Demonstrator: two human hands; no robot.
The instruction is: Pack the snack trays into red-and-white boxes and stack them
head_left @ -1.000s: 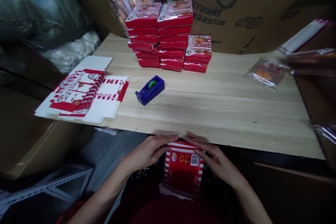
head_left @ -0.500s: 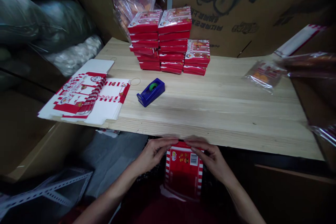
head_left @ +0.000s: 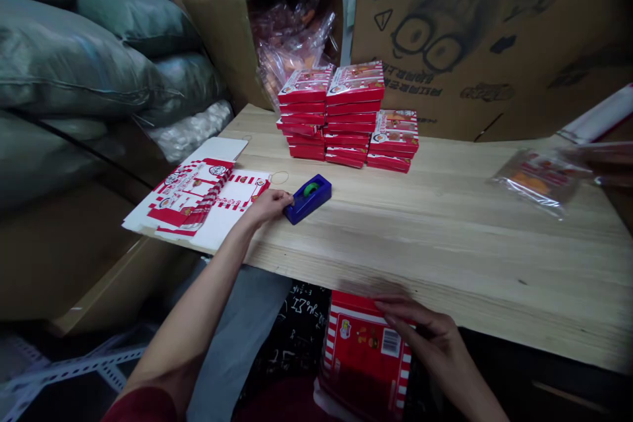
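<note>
My left hand (head_left: 271, 206) reaches over the table, its fingers pinched at the cutter end of a blue tape dispenser (head_left: 316, 199) with a green-cored roll. The clear tape between the fingertips is too small to see well. In my lap, below the table's front edge, a red-and-white printed carton (head_left: 366, 349) lies with its barcode side up. My right hand (head_left: 425, 330) is closed on the carton's upper right corner, fingers along the top edge and thumb hidden.
Stacks of filled red cartons (head_left: 353, 89) stand at the table's back. Flat printed cartons (head_left: 192, 194) lie on the left. A bagged snack packet (head_left: 534, 178) is on the right. Behind stands an open cardboard box (head_left: 222, 26) with plastic-wrapped contents; large sacks (head_left: 64, 59) are piled at left.
My left hand has let go of the carton and moved up and left to the tape dispenser. My right hand stays on the carton. The view has shifted.
</note>
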